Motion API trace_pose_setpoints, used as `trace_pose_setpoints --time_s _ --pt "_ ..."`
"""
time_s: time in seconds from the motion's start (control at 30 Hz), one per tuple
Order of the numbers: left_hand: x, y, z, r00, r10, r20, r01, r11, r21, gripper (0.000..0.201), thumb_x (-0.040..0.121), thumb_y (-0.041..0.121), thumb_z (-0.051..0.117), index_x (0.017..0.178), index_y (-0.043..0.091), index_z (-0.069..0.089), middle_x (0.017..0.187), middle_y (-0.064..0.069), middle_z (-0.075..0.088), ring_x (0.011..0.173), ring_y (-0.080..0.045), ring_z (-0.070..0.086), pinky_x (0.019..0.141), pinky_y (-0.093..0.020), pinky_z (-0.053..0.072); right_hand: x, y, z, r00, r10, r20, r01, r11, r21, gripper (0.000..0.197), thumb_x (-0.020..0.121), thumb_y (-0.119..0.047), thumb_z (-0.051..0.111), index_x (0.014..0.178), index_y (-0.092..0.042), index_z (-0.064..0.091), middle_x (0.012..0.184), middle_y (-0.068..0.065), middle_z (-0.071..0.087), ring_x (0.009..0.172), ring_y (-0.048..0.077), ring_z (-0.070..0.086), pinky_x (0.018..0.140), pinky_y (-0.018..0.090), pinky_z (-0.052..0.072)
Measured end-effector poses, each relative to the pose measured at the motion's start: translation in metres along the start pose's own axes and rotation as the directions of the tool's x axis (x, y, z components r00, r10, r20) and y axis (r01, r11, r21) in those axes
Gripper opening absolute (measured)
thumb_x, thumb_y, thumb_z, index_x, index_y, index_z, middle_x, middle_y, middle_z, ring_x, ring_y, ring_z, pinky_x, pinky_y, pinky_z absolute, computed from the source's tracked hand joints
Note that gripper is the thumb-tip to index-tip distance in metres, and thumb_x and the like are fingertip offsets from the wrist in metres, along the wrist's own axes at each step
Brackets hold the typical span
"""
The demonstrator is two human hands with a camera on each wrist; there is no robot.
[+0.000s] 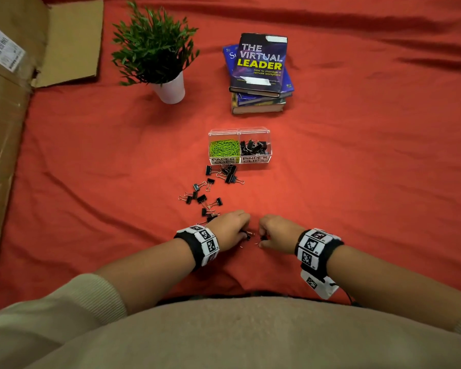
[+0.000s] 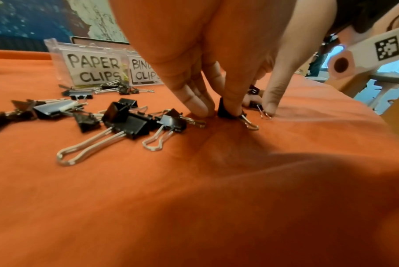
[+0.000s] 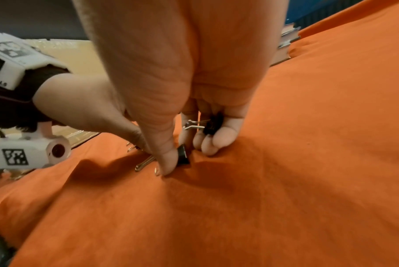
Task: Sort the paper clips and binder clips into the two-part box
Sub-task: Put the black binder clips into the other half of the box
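Note:
A clear two-part box [image 1: 239, 161] stands mid-cloth, green paper clips in its left part, black binder clips in its right. Several loose black binder clips [image 1: 207, 194] trail from the box toward me. My left hand [image 1: 233, 225] pinches a binder clip [image 2: 227, 111] against the cloth, fingers curled down on it. My right hand [image 1: 273, 231] pinches another binder clip [image 3: 184, 155] between thumb and fingers, and one more clip [image 3: 213, 124] sits tucked under its curled fingers. The two hands almost touch.
A potted plant [image 1: 155, 53] and a stack of books [image 1: 260, 73] stand beyond the box. A cardboard box [image 1: 8, 115] lines the left edge. The red cloth [image 1: 370, 169] is wrinkled under and around my hands.

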State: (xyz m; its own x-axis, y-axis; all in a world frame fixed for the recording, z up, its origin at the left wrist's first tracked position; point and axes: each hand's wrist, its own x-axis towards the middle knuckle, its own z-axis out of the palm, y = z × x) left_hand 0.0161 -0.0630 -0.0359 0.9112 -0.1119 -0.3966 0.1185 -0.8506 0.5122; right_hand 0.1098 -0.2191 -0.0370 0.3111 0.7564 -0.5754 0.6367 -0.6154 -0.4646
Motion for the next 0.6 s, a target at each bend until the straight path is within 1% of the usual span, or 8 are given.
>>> trace_pose_setpoints --time_s 0.07,0.13,0.2,0.27,0.33,0.4,0.5,0.6 --pt "-0.001 -0.001 -0.002 1.000 -0.012 -0.017 0.011 0.999 -0.043 0.010 0.084 0.010 0.058 0.093 0.009 0.054 0.100 -0.008 0.058 0.094 -0.028 0.056 0.078 -0.035 0.042 -0.001 0.001 -0.003 1.000 0.010 -0.011 -0.009 0.997 0.083 0.019 0.078 -0.018 0.067 0.082 -0.020 0.049 0.081 -0.001 0.055 0.075 0.018 0.051 0.065 0.024 0.034" --pt "-0.001 -0.004 -0.005 0.997 -0.044 -0.055 0.039 0.995 -0.093 0.010 0.084 0.009 0.056 0.093 0.011 0.055 0.099 -0.007 0.061 0.093 -0.028 0.057 0.078 -0.035 0.044 0.000 0.002 -0.009 0.999 0.018 -0.039 -0.010 0.984 0.180 0.015 0.078 -0.014 0.065 0.084 -0.020 0.052 0.075 -0.003 0.056 0.071 0.017 0.053 0.064 0.025 0.037" --pt "-0.003 -0.009 -0.013 0.988 -0.101 -0.117 0.083 0.985 -0.150 0.015 0.086 0.010 0.054 0.101 0.014 0.055 0.104 -0.005 0.062 0.096 -0.026 0.058 0.081 -0.032 0.045 0.002 -0.001 -0.013 0.998 0.013 -0.064 0.002 0.972 0.236 0.016 0.080 -0.009 0.059 0.094 -0.016 0.058 0.075 -0.004 0.058 0.072 0.017 0.055 0.067 0.024 0.039" --pt "-0.004 -0.018 -0.022 0.972 -0.164 -0.169 0.132 0.973 -0.190 0.024 0.091 0.010 0.050 0.114 0.015 0.054 0.115 -0.004 0.059 0.104 -0.021 0.057 0.089 -0.029 0.042 0.007 -0.007 -0.012 0.998 -0.015 -0.062 0.029 0.974 0.227 0.025 0.082 -0.006 0.053 0.104 -0.014 0.061 0.077 -0.007 0.058 0.074 0.014 0.054 0.068 0.021 0.037" --pt "-0.006 -0.029 -0.030 0.957 -0.229 -0.176 0.195 0.962 -0.193 0.029 0.093 0.008 0.045 0.120 0.013 0.055 0.121 -0.005 0.054 0.110 -0.020 0.053 0.096 -0.029 0.040 0.012 -0.017 -0.011 0.997 -0.065 -0.050 0.074 0.979 0.190 0.030 0.082 -0.005 0.049 0.108 -0.014 0.062 0.086 -0.004 0.062 0.080 0.014 0.056 0.073 0.020 0.039" --pt "-0.009 -0.039 -0.036 0.944 -0.285 -0.164 0.252 0.948 -0.195 0.026 0.091 0.006 0.043 0.112 0.010 0.059 0.115 -0.008 0.051 0.106 -0.024 0.054 0.096 -0.033 0.042 0.017 -0.026 -0.007 0.991 -0.134 -0.020 0.135 0.981 0.138 0.030 0.080 -0.006 0.052 0.108 -0.013 0.063 0.098 0.005 0.064 0.088 0.020 0.058 0.079 0.025 0.044" --pt "-0.015 -0.044 -0.038 0.943 -0.298 -0.146 0.268 0.944 -0.193 0.017 0.087 0.004 0.045 0.096 0.007 0.058 0.108 -0.010 0.050 0.097 -0.026 0.054 0.091 -0.032 0.042 0.020 -0.031 -0.002 0.978 -0.194 0.082 0.191 0.981 0.040 0.032 0.079 -0.009 0.057 0.111 -0.013 0.059 0.106 0.011 0.055 0.095 0.025 0.055 0.085 0.034 0.046" --pt "-0.018 -0.041 -0.037 0.949 -0.287 -0.128 0.264 0.949 -0.172 0.012 0.084 0.009 0.051 0.095 0.008 0.057 0.105 -0.008 0.050 0.085 -0.021 0.051 0.086 -0.033 0.044 0.019 -0.032 0.000 0.975 -0.190 0.116 0.197 0.979 -0.049 0.026 0.081 -0.008 0.056 0.108 -0.009 0.057 0.110 0.013 0.051 0.099 0.029 0.054 0.084 0.037 0.043"
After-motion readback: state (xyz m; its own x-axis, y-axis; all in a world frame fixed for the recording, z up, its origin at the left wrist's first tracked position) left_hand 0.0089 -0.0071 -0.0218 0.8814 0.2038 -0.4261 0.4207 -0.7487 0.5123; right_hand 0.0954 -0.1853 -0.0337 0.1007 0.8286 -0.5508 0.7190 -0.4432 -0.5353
